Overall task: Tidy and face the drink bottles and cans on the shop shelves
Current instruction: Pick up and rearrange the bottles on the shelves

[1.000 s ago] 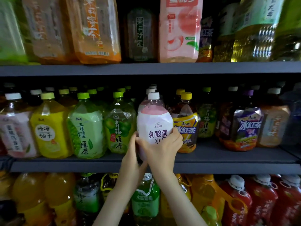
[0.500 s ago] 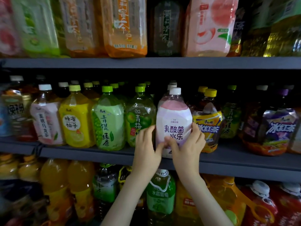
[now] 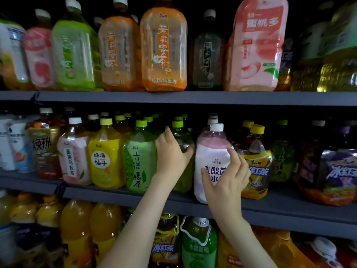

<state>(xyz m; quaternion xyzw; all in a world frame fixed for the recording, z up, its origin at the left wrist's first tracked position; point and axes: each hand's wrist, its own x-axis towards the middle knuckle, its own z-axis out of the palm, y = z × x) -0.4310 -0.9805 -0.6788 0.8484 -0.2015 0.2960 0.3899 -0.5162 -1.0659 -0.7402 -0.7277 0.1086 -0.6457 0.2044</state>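
A pink-and-white bottle with a white cap stands at the front of the middle shelf, label facing out. My right hand lies against its label, fingers loosely spread and thumb on the front. My left hand grips the dark green plum tea bottle just left of it, fingers curled round its shoulder and thumb on the right side. A light green tea bottle stands to the left of that hand.
The middle shelf row runs from yellow and peach tea bottles on the left to iced tea bottles on the right. Large bottles fill the top shelf. Orange and green handled bottles crowd the bottom shelf.
My left hand left the pink-and-white bottle and moved up and left onto the green plum tea bottle. My right hand loosened its grip on the pink bottle. The camera tilted upward.
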